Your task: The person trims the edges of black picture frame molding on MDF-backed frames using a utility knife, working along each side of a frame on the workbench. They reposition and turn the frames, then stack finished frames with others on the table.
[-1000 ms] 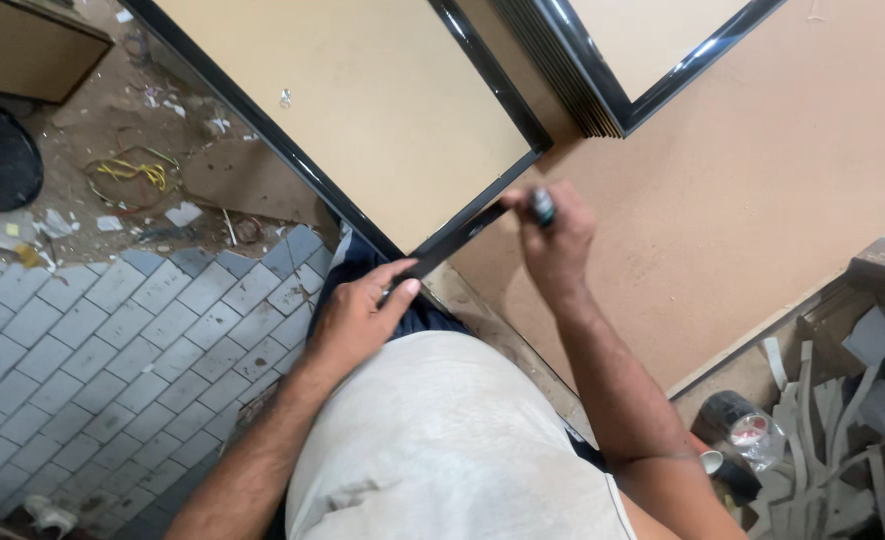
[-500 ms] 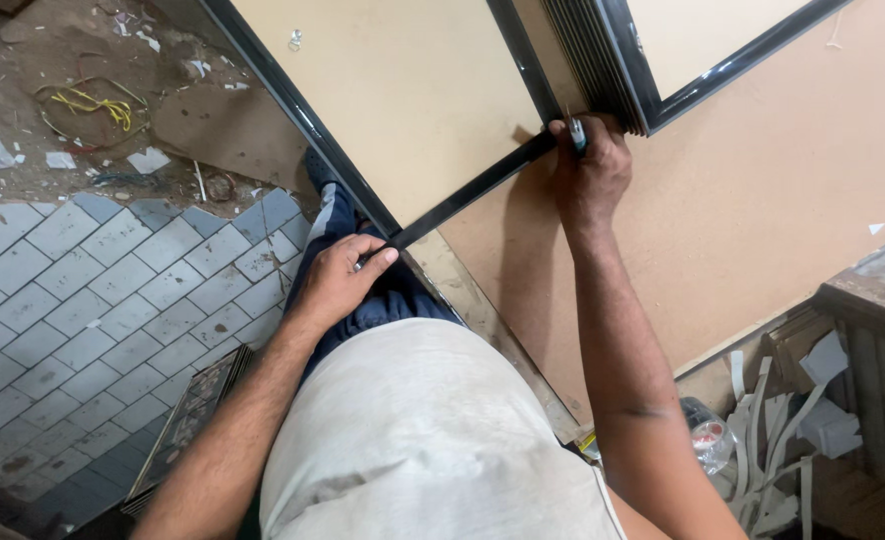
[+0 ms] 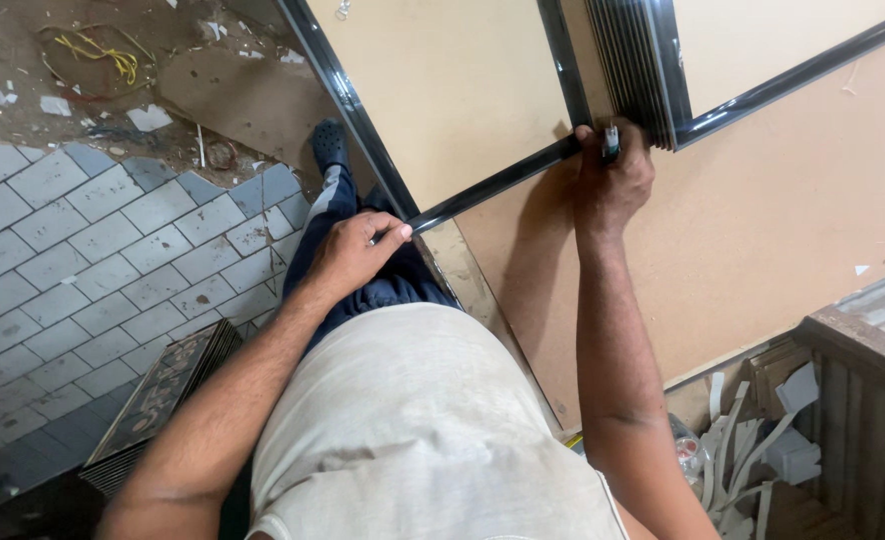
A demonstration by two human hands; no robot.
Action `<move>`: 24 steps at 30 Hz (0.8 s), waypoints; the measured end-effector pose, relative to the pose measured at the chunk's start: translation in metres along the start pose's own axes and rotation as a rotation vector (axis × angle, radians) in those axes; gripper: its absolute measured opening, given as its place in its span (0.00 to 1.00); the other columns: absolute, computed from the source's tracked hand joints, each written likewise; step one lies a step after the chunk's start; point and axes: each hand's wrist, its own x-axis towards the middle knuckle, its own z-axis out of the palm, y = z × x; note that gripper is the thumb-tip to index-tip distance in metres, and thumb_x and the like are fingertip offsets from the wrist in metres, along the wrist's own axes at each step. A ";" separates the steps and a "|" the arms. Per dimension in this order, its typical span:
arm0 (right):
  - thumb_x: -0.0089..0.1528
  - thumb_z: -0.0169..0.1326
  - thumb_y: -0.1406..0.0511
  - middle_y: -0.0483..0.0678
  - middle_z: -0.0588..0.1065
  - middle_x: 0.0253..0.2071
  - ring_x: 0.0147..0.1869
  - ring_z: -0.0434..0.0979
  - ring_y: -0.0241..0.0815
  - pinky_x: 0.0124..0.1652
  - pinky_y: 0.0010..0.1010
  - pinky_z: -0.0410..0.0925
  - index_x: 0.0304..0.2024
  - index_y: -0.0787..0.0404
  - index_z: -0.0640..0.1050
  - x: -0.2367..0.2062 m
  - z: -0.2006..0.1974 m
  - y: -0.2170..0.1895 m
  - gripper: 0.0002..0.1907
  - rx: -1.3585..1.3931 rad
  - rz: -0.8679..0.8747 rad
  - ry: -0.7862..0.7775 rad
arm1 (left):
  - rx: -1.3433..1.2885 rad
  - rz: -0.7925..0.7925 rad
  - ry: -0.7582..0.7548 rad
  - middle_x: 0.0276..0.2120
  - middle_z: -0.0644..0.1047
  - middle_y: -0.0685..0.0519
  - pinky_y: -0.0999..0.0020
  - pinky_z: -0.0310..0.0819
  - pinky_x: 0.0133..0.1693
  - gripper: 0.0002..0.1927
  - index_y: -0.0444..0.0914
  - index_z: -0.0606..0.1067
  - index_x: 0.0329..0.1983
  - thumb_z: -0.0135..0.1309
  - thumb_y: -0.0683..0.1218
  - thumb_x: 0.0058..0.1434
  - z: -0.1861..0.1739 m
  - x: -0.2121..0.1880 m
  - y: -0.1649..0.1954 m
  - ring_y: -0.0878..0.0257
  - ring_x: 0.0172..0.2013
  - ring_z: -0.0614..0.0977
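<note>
Against beige wall panel point(image 3: 793, 250), both hands grasp black trim strip point(image 3: 493, 185): left hand point(image 3: 353, 255) low, right hand point(image 3: 613, 180) high (also clutching a pen)

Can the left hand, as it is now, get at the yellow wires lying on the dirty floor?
Probably not. The left hand grips the lower end of the glossy black trim strip against the beige wall panel, while the yellow wires lie far off across the grey tiled floor.

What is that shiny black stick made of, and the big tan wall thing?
The black strip looks like glossy plastic or coated metal: light glints along it. The tan panel looks like matte fibreboard or plywood, flat and dull, though its look leaves that open.
</note>
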 end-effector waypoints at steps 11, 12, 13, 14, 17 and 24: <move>0.62 0.63 0.49 0.47 0.78 0.25 0.23 0.77 0.43 0.24 0.39 0.67 0.33 0.55 0.80 -0.099 0.020 -0.096 0.18 -0.319 0.173 -0.425 | 0.079 -0.048 -0.063 0.39 0.83 0.52 0.58 0.76 0.42 0.18 0.44 0.82 0.43 0.55 0.61 0.65 -0.013 0.000 -0.003 0.56 0.42 0.84; 0.62 0.62 0.51 0.48 0.79 0.27 0.24 0.78 0.45 0.25 0.41 0.68 0.35 0.54 0.80 -0.121 0.021 -0.115 0.15 -0.243 0.156 -0.514 | 0.082 -0.054 -0.067 0.39 0.83 0.52 0.58 0.76 0.42 0.18 0.45 0.82 0.43 0.55 0.61 0.65 -0.015 -0.001 -0.004 0.56 0.41 0.84; 0.61 0.64 0.51 0.51 0.79 0.26 0.27 0.79 0.50 0.26 0.43 0.69 0.33 0.55 0.80 -0.132 0.024 -0.128 0.16 -0.173 0.119 -0.507 | 0.085 -0.060 -0.072 0.39 0.83 0.52 0.57 0.76 0.41 0.18 0.45 0.82 0.43 0.55 0.61 0.65 -0.017 -0.001 -0.004 0.55 0.41 0.84; 0.60 0.66 0.51 0.53 0.79 0.26 0.30 0.79 0.55 0.28 0.46 0.69 0.32 0.56 0.80 -0.138 0.025 -0.137 0.17 -0.103 0.082 -0.500 | 0.089 -0.065 -0.075 0.39 0.82 0.52 0.57 0.76 0.41 0.18 0.45 0.82 0.43 0.55 0.61 0.64 -0.019 -0.001 -0.005 0.55 0.41 0.84; 0.61 0.67 0.50 0.55 0.78 0.28 0.33 0.81 0.57 0.29 0.47 0.70 0.30 0.59 0.78 -0.137 0.018 -0.143 0.21 -0.185 0.062 -0.574 | 0.045 0.016 -0.060 0.39 0.82 0.52 0.57 0.76 0.40 0.18 0.43 0.82 0.41 0.55 0.60 0.64 -0.024 -0.006 -0.007 0.55 0.40 0.83; 0.65 0.58 0.61 0.59 0.77 0.35 0.37 0.78 0.61 0.34 0.49 0.71 0.44 0.64 0.76 -0.140 0.004 -0.155 0.12 0.113 -0.143 -0.576 | -0.070 0.223 0.007 0.36 0.80 0.47 0.58 0.76 0.40 0.16 0.39 0.80 0.40 0.56 0.56 0.67 -0.038 -0.015 -0.014 0.53 0.38 0.83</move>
